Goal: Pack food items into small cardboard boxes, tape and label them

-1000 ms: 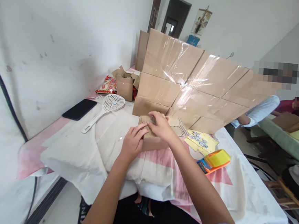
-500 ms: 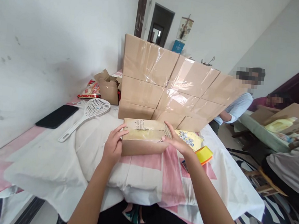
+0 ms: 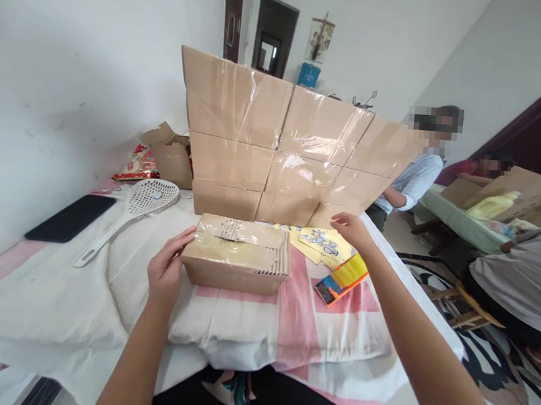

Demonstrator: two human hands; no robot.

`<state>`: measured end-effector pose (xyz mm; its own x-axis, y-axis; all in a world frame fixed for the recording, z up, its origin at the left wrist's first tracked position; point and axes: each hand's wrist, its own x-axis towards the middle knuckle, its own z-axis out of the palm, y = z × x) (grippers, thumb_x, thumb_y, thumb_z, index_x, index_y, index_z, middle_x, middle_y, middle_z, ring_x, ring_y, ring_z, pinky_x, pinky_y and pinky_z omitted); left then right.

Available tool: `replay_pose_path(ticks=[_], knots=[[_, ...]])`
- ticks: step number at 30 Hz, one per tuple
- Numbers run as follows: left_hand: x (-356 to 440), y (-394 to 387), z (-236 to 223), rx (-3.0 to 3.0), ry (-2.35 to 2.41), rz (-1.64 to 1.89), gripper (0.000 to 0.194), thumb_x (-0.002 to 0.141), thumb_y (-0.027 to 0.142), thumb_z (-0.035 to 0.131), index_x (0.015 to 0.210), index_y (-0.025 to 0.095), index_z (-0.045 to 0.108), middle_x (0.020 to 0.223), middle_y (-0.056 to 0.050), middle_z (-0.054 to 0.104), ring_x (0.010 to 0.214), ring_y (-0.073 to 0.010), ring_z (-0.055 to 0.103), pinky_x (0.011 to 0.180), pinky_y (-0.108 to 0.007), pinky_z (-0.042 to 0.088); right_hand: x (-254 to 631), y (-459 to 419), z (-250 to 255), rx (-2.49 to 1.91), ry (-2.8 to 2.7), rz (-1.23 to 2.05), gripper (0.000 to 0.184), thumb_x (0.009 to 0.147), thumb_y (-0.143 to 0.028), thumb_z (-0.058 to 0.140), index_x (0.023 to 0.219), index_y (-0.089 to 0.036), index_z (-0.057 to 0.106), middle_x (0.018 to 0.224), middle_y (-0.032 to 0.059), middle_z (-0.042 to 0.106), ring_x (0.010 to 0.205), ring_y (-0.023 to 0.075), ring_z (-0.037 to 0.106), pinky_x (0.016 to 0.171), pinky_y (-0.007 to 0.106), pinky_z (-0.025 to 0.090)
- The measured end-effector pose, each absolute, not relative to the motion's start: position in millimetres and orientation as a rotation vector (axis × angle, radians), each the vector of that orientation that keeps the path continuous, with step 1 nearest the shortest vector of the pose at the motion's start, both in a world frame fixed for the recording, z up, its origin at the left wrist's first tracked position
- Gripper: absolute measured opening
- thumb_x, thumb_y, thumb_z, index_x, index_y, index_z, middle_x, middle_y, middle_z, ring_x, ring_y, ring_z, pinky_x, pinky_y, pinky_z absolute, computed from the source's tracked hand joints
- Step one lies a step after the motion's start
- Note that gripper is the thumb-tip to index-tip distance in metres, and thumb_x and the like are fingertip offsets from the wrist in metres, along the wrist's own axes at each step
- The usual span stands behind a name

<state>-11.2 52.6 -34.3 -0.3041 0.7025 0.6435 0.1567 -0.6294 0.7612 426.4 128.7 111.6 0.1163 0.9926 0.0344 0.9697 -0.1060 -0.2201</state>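
A taped cardboard box (image 3: pixel 234 271) lies lengthwise on the table in front of me. My left hand (image 3: pixel 167 263) holds its left end, with the fingertips at the upper corner and the thumb side against the end. Lifted away from the box, my right hand (image 3: pixel 350 229) hovers over the far right of the table. Its fingers are loosely bent and apart, and nothing shows in them. Below and beside that hand are yellow printed sheets (image 3: pixel 321 243) and a flat yellow, orange and blue pack (image 3: pixel 342 280).
A wall of stacked, film-wrapped cartons (image 3: pixel 236 162) rises behind the box. To the left lie a white slotted skimmer (image 3: pixel 151 198), a black phone (image 3: pixel 70 218), an open carton (image 3: pixel 173 160) and a red snack bag (image 3: pixel 137 164). Other people (image 3: pixel 422 177) are at the right.
My right hand has let go of the box's right end and moved right, over the yellow sheets. My left hand stays at the left end. The view has shifted slightly right.
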Motion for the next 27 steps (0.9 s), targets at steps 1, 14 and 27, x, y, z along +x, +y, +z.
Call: replay_pose_path(ticks=[1, 14, 27], knots=[[-11.4, 52.4, -35.0, 1.555, 1.097, 1.998, 0.032, 0.092, 0.016, 0.056, 0.117, 0.025, 0.075, 0.134, -0.006, 0.070, 0.131, -0.0261, 0.062, 0.107, -0.041, 0.051, 432.0, 142.0, 108.9, -2.271, -2.015, 0.217, 0.032, 0.097, -0.026, 0.057, 0.121, -0.012, 0.072, 0.112, 0.0144, 0.076, 0.097, 0.0238, 0.073, 0.083, 0.031, 0.057], [-12.3, 50.4, -35.9, 1.338, 1.090, 1.908, 0.030, 0.090, 0.022, 0.065, 0.118, 0.026, 0.076, 0.129, -0.004, 0.073, 0.115, -0.0232, 0.068, 0.089, -0.031, 0.056, 438.2, 193.6, 43.6, -2.621, -2.513, 0.288, 0.029, 0.099, -0.036, 0.065, 0.120, -0.017, 0.066, 0.123, 0.0090, 0.067, 0.108, 0.0216, 0.067, 0.094, 0.043, 0.058], [-13.5, 46.4, -29.4, 1.311, 1.152, 1.812, 0.032, 0.089, 0.027, 0.062, 0.118, 0.024, 0.075, 0.127, -0.006, 0.073, 0.098, -0.0219, 0.069, 0.083, -0.033, 0.056, 461.6, 184.7, 54.4, -2.743, -2.301, 0.111, 0.033, 0.100, -0.039, 0.063, 0.124, -0.017, 0.064, 0.127, 0.0102, 0.065, 0.110, 0.0228, 0.065, 0.093, 0.044, 0.057]])
